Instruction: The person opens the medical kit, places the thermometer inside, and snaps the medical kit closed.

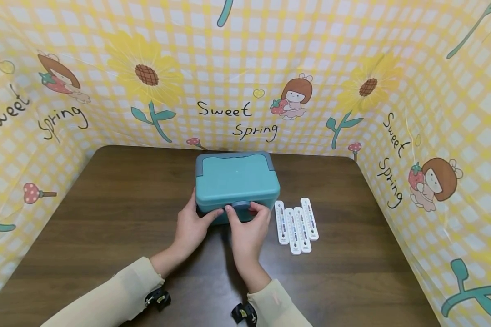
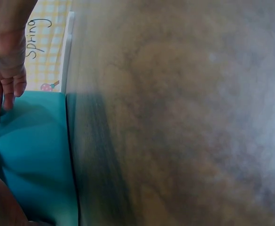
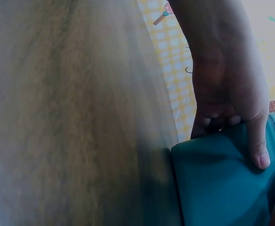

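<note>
A teal lunch box [image 1: 237,179] with a blue-grey handle folded along its back edge lies on the brown table, lid closed. My left hand [image 1: 191,229] holds its left front corner, the thumb on the front wall and the other fingers along the left side, mostly hidden behind the box. In the right wrist view that left thumb [image 3: 258,146] lies flat against the teal front. With thumb and fingers on either side, my right hand [image 1: 249,236] pinches the round blue-grey latch [image 1: 241,205] at the front middle.
Right of the box lie several slim white sticks [image 1: 294,230] with small printed windows, side by side. A yellow checked cloth [image 1: 245,68] with flower prints walls in the wooden table [image 1: 106,218] at the back and both sides.
</note>
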A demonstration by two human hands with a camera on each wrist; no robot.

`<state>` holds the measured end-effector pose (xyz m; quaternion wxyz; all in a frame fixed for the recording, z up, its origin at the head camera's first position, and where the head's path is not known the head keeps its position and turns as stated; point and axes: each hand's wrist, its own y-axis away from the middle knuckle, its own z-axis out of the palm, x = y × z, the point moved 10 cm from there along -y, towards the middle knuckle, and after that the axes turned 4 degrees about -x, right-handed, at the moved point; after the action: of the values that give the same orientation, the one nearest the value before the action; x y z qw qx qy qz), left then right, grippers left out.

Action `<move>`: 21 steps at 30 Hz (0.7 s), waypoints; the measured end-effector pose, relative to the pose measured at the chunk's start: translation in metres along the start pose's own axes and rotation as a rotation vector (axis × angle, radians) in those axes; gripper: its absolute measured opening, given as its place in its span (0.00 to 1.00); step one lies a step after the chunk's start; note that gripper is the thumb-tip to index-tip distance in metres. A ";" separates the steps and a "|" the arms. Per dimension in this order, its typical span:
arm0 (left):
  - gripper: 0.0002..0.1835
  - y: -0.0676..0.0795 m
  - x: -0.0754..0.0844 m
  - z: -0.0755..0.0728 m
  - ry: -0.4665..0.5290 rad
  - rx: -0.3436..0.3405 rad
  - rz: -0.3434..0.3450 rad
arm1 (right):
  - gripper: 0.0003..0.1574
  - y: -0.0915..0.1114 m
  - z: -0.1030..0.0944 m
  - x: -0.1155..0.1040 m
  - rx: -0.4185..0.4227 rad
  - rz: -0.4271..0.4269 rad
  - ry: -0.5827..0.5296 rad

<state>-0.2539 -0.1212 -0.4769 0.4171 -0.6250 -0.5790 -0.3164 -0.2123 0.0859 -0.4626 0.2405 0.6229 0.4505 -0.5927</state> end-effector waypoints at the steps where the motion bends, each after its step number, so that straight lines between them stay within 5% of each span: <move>1: 0.57 0.000 0.000 0.000 -0.002 0.000 -0.001 | 0.36 0.000 0.000 0.000 0.003 0.002 -0.005; 21: 0.58 0.000 -0.001 -0.001 0.007 0.001 -0.024 | 0.31 -0.007 0.002 -0.005 -0.015 -0.004 0.004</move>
<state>-0.2536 -0.1226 -0.4778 0.4157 -0.6167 -0.5850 -0.3234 -0.2190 0.0865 -0.4562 0.2429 0.6216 0.4565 -0.5885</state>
